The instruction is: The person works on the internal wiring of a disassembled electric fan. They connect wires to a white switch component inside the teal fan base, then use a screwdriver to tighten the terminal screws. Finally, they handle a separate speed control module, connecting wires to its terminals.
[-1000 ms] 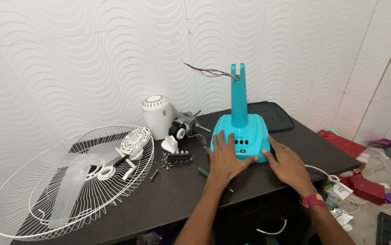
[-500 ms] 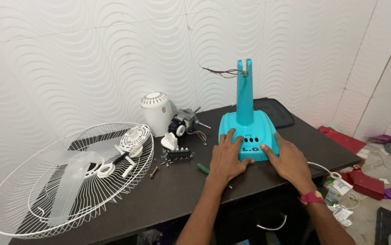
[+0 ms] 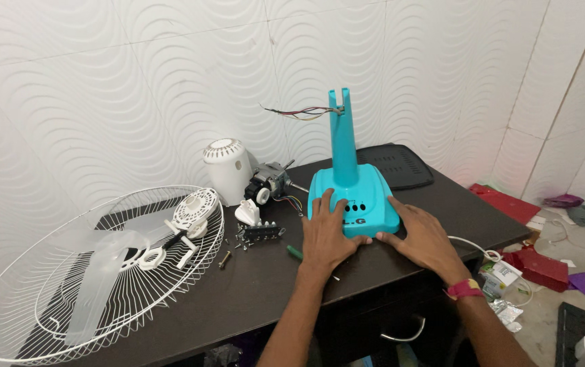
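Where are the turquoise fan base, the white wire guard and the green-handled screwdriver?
turquoise fan base (image 3: 367, 194): head view, on its sloped top.
white wire guard (image 3: 27, 299): head view, on its wire mesh, left part.
green-handled screwdriver (image 3: 294, 252): head view, on the handle beside the left hand (image 3: 330, 234).

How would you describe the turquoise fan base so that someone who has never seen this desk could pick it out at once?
Start at the dark desk against the white wavy wall. Near its middle, both hands rest on the turquoise fan base: the left hand on its front, the right hand beside it. It alone is turquoise, with a tall upright neck and loose wires at the top.
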